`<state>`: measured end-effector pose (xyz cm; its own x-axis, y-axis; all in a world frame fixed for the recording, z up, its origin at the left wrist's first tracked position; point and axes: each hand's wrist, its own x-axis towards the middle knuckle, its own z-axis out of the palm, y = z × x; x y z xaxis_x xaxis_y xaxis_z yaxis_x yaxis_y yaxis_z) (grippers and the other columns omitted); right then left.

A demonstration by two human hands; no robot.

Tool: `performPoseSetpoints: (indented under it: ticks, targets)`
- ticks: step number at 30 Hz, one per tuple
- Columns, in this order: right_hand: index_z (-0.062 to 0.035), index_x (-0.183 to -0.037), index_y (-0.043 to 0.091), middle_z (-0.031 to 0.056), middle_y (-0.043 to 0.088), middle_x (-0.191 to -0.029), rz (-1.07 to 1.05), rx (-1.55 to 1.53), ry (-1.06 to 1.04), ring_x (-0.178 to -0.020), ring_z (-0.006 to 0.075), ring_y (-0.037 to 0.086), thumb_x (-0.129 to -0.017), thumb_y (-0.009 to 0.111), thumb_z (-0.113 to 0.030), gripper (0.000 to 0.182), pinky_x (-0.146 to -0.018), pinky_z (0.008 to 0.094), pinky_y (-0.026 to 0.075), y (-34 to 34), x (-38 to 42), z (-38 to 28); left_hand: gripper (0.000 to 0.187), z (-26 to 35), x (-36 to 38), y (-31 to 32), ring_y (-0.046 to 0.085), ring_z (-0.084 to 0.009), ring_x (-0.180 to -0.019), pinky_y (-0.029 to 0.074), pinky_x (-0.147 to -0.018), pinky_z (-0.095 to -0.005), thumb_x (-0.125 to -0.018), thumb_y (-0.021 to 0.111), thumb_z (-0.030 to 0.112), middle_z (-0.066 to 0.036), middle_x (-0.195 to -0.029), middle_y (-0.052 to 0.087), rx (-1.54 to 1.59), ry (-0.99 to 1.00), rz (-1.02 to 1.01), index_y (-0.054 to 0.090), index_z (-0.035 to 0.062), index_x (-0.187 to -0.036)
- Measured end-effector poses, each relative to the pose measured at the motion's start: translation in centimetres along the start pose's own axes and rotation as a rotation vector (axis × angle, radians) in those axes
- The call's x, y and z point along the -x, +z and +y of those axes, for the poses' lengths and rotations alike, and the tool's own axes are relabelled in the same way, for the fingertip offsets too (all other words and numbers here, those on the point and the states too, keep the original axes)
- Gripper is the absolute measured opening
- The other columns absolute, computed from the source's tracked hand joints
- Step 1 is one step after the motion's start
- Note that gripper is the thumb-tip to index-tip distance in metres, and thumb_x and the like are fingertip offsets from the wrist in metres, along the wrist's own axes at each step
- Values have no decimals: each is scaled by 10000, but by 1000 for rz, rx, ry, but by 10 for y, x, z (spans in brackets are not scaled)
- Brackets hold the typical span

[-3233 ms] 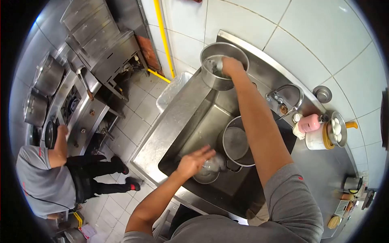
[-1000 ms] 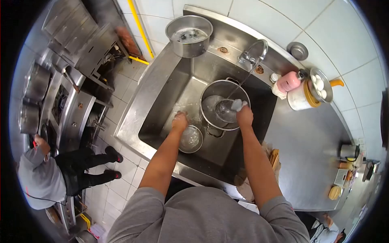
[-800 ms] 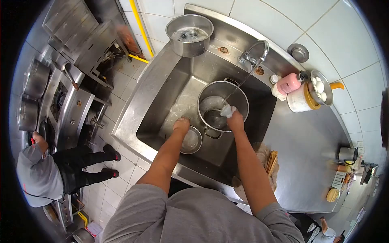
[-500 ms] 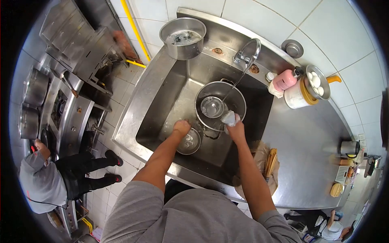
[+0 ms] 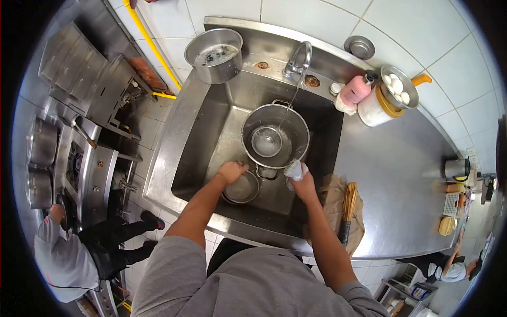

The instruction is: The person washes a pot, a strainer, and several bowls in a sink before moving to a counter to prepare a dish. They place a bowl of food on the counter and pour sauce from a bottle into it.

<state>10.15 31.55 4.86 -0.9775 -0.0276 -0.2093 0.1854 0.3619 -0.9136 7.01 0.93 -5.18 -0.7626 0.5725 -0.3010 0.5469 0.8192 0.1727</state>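
My left hand (image 5: 232, 171) grips the far rim of a round metal bowl (image 5: 242, 189) low in the steel sink (image 5: 211, 150). A crumpled whitish scrubbing cloth (image 5: 293, 170) is bunched in my right hand (image 5: 304, 186), near the front side of a large two-handled pot (image 5: 302, 124). Inside that pot sits a smaller metal bowl (image 5: 266, 141). A thin stream of water runs down into the pot from the curved faucet (image 5: 306, 55).
A deep pan of cloudy water (image 5: 232, 66) stands on the sink's back left corner. Right of the faucet are a pink pump bottle (image 5: 355, 91) and a pan of eggs (image 5: 412, 87) over a white tub (image 5: 372, 113). Bamboo brush (image 5: 348, 206) lies on brown paper. A person (image 5: 63, 253) works at left.
My right hand has drawn back slightly toward me with the cloth. My left hand keeps hold of the bowl, its fingers now reaching farther over the rim. The camera view has shifted.
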Motion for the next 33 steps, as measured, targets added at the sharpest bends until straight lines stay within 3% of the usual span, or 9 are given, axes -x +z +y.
performPoseSetpoints:
  ticks: [8, 13, 17, 19, 21, 23, 28, 30, 33]
  targets:
    - [-46, -1253, 513, 252, 650, -1056, -190, 235, -34, -1043, 411, 617, -758, 700, -174, 545, -851, 425, 504, 8, 4, -6, 161, 15, 37, -40, 607, -261, -1068, 537, -830, -378, -830, 551, 124, -83, -1128, 613, 10, 66, -26, 650, 116, -956]
    - [-75, -1274, 510, 240, 663, -1028, -111, 326, -11, -1036, 417, 615, -755, 715, -201, 571, -854, 447, 504, 10, -34, 24, 68, 12, 79, -109, 590, -287, -1132, 538, -834, -373, -748, 618, 112, -31, -1271, 597, 68, 387, 388, 562, 89, -779]
    - [-21, -1323, 443, 235, 620, -1152, 116, 311, -8, -1075, 396, 608, -757, 742, -217, 670, -898, 414, 494, -11, -53, 4, 130, -3, 89, -133, 554, -319, -1188, 516, -912, -390, -717, 567, -36, -128, -1267, 594, 316, 94, 802, 530, 60, -795]
    - [2, -1329, 417, 235, 598, -1186, 184, 302, -164, -1080, 386, 608, -751, 766, -233, 715, -913, 400, 488, -12, -55, -33, 298, -6, 82, -125, 565, -355, -1170, 502, -927, -407, -733, 486, -93, -197, -1302, 554, 517, -45, 943, 557, 44, -988]
    - [17, -1306, 376, 229, 559, -1206, 41, 36, -141, -1069, 361, 601, -727, 818, -284, 788, -928, 389, 473, 5, -48, -95, 501, 5, 63, -132, 601, -334, -1133, 492, -947, -399, -790, 446, -102, -222, -1339, 513, 787, -544, 1088, 471, 42, -1269]
    - [1, -1272, 361, 231, 573, -1137, -48, -71, -309, -1023, 345, 611, -717, 837, -337, 805, -901, 402, 477, 35, -52, -132, 612, 21, 45, -141, 608, -324, -1087, 618, -712, -406, -874, 399, -41, -195, -1327, 491, 1642, -678, 875, 300, 112, -1459]
    - [59, -1099, 564, 208, 634, -1052, 119, 457, -706, -1036, 385, 590, -777, 744, -281, 502, -904, 442, 449, 105, -94, -114, 413, 55, -6, -127, 649, -200, -821, 552, -535, -263, -1013, 465, 239, -151, -1137, 612, 1598, -597, 1002, 431, 85, -1394]
    - [43, -961, 669, 177, 637, -1030, -385, 689, -488, -1038, 365, 555, -819, 660, -282, 354, -898, 455, 426, 114, -86, -111, 407, 50, 2, -140, 645, -178, -757, 543, -504, -251, -1009, 477, 247, -133, -1098, 631, 1670, -681, 920, 452, 98, -1387]
    - [36, -922, 690, 190, 634, -989, -495, 1095, -753, -976, 377, 540, -831, 610, -289, 347, -850, 471, 423, 75, -92, -119, 384, 36, 8, -144, 617, -142, -613, 513, -427, -253, -1008, 477, 241, -92, -1003, 656, 1810, -577, 981, 473, 100, -1365]
